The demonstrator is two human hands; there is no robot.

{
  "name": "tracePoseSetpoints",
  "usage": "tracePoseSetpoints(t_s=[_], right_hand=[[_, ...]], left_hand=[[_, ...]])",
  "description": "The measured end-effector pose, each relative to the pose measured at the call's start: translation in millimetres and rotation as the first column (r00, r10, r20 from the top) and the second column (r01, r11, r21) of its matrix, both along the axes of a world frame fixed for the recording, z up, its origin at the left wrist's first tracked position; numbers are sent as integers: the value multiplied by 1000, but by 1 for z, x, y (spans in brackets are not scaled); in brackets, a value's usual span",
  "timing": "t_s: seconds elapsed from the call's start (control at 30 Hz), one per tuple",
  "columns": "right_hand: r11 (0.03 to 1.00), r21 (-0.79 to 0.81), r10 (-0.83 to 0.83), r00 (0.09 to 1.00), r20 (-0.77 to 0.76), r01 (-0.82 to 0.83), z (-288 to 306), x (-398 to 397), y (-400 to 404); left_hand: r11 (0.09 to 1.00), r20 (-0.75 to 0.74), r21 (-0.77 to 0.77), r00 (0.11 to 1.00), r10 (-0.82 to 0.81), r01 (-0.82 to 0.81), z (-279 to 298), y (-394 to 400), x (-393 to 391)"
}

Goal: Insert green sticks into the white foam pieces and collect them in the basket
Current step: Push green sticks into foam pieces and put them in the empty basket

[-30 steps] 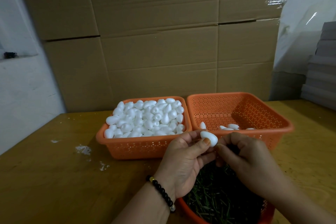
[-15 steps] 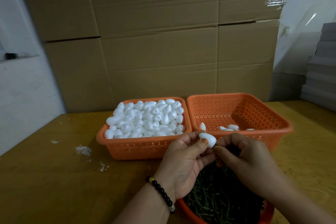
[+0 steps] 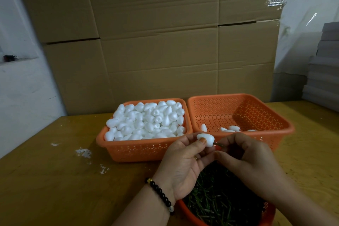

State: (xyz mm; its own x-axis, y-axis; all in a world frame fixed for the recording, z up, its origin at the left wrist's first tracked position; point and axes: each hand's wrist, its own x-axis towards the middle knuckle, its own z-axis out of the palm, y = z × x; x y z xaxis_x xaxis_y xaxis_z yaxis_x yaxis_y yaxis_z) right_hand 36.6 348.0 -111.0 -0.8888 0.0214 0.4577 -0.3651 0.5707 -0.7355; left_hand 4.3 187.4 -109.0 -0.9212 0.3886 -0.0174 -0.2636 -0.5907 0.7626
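Head view: no legible writing, seemingly.

Looks like a small packing workshop or storeroom: big cardboard boxes (image 3: 165,33) stacked right behind a scuffed wooden table (image 3: 45,180).

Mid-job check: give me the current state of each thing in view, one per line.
Left basket: heaped with bare foam pieces.
Right basket: nearly empty, a few foam pieces inside.
Near basket: full of green sticks.
Foam piece: pinched in left hand.
Green stick: held by right hand, tip at the foam.
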Motion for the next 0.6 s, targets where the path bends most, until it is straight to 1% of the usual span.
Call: tracePoseSetpoints(t_s=[0.27, 0.4, 0.5, 0.6], right_hand=[[998, -65, -1, 999, -48, -2, -2, -1, 4], [998, -62, -16, 997, -71, 12, -3, -1, 5], [999, -38, -26, 995, -94, 23, -1, 0, 4], [999, 9, -37, 993, -115, 38, 0, 2, 4]], left_hand=[[996, 96, 86, 995, -10, 2, 2, -3, -1], [993, 121, 121, 992, -32, 17, 4, -4, 0], [995, 149, 99, 989, 19, -34, 7, -3, -2], [995, 156, 23, 983, 94, -99, 10, 1, -3]])
